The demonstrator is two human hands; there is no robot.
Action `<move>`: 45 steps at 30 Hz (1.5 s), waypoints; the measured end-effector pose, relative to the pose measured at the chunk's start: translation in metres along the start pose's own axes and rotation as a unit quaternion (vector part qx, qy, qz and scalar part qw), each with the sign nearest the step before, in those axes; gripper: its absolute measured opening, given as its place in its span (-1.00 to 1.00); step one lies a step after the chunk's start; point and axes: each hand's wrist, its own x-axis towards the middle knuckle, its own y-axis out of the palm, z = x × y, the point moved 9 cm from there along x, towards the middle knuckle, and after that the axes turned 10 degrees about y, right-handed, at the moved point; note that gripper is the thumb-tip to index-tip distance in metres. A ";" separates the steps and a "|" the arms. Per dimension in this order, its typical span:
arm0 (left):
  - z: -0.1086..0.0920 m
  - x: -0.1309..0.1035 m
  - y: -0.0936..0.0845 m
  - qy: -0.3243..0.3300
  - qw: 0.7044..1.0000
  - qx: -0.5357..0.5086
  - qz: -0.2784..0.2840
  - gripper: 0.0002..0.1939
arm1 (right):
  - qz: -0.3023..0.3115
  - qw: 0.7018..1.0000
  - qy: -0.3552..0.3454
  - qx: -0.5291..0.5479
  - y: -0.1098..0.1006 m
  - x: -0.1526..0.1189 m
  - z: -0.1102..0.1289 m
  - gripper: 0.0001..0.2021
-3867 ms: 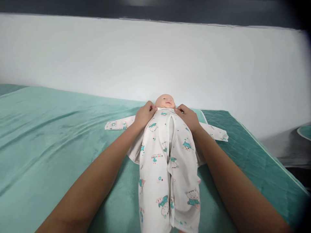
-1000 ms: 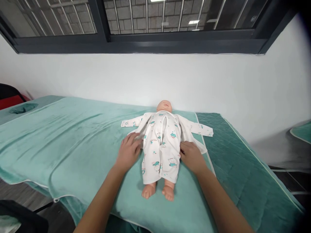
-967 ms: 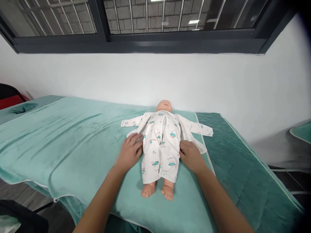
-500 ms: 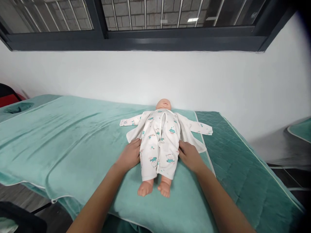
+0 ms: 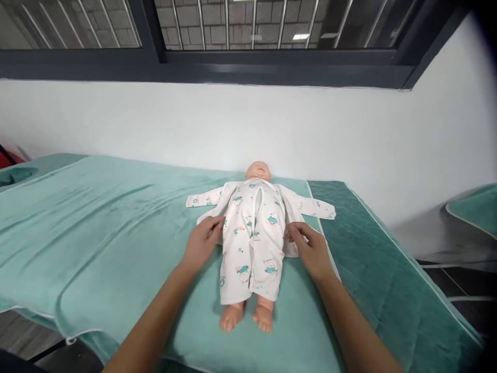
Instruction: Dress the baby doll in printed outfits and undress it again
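A baby doll (image 5: pixel 258 170) lies on its back, head towards the wall and bare feet (image 5: pixel 263 317) towards me. White printed pants (image 5: pixel 252 259) cover its legs and reach high up its front. Around its upper body is an open white baby shirt (image 5: pixel 318 208), both sleeves stretched out sideways. My left hand (image 5: pixel 202 242) is closed in a pinch at the shirt's left flap, beside the doll's hip. On the other side, my right hand (image 5: pixel 309 248) has curled fingers closed at the right flap, whose hem hangs below them. The fingertips partly hide the cloth.
The doll lies on a light green sheet (image 5: pixel 97 223) over a bed. To the right, a darker quilted cover (image 5: pixel 373 259) shows. Behind stand a white wall (image 5: pixel 217 124) and a dark-framed barred window (image 5: pixel 272 70). A green-topped piece (image 5: pixel 476 207) juts in at far right.
Both hands have risen slightly from beside the pants. The right shirt flap, spread outward before, is now drawn in close to the doll's leg. The view has shifted slightly.
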 end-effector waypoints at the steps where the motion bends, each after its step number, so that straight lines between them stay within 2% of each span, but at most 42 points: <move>1: 0.006 0.009 -0.005 -0.030 0.998 -0.030 -0.036 -0.71 | -0.026 0.999 0.012 0.034 -0.005 0.006 -0.002 -0.77; 4: 0.018 0.053 -0.006 -0.085 0.988 -0.093 -0.091 -0.71 | -0.082 0.994 0.027 0.072 -0.013 0.038 -0.001 -0.77; 7: 0.024 0.113 0.009 -0.089 0.979 -0.146 -0.110 -0.73 | -0.104 0.993 0.020 0.057 -0.010 0.089 0.007 -0.78; 9: 0.026 0.150 0.026 -0.078 0.977 -0.176 -0.089 -0.75 | -0.095 0.995 0.011 0.042 0.001 0.124 0.013 -0.80; 12: 0.026 0.183 0.057 -0.059 0.978 -0.200 0.007 -0.76 | -0.046 0.998 0.010 0.034 0.029 0.163 0.012 -0.79; 14: 0.029 0.187 0.066 -0.046 0.979 -0.192 0.049 -0.72 | 0.001 0.999 0.018 0.042 0.046 0.175 0.007 -0.76; 17: 0.036 0.182 0.068 -0.044 0.978 -0.187 0.079 -0.66 | 0.061 0.996 0.034 0.048 0.060 0.176 -0.001 -0.70; 22: 0.045 0.175 0.071 -0.086 0.973 -0.173 0.129 -0.60 | 0.137 0.989 0.055 0.018 0.061 0.174 -0.004 -0.70; 27: 0.049 0.176 0.076 -0.099 0.973 -0.136 0.158 -0.58 | 0.213 0.977 0.024 -0.004 0.061 0.173 0.003 -0.72; 30: 0.052 0.174 0.077 -0.100 0.968 -0.154 0.172 -0.61 | 0.271 0.962 0.022 -0.005 0.061 0.168 0.004 -0.78; 32: 0.051 0.173 0.077 -0.094 0.963 -0.180 0.178 -0.65 | 0.288 0.957 0.017 0.002 0.061 0.165 0.005 -0.80; 36: 0.049 0.175 0.074 -0.080 0.966 -0.194 0.154 -0.70 | 0.248 0.968 0.012 0.020 0.059 0.169 0.003 -0.75; 40: 0.051 0.182 0.070 -0.078 0.984 -0.134 0.086 -0.72 | 0.133 0.989 0.049 -0.046 0.054 0.180 -0.011 -0.74; 43: 0.054 0.186 0.068 -0.086 0.993 -0.070 0.039 -0.77 | 0.033 0.991 0.060 -0.117 0.048 0.184 -0.014 -0.75; 45: 0.056 0.186 0.068 -0.090 0.994 -0.048 0.028 -0.81 | 0.000 0.990 0.057 -0.128 0.047 0.185 -0.013 -0.77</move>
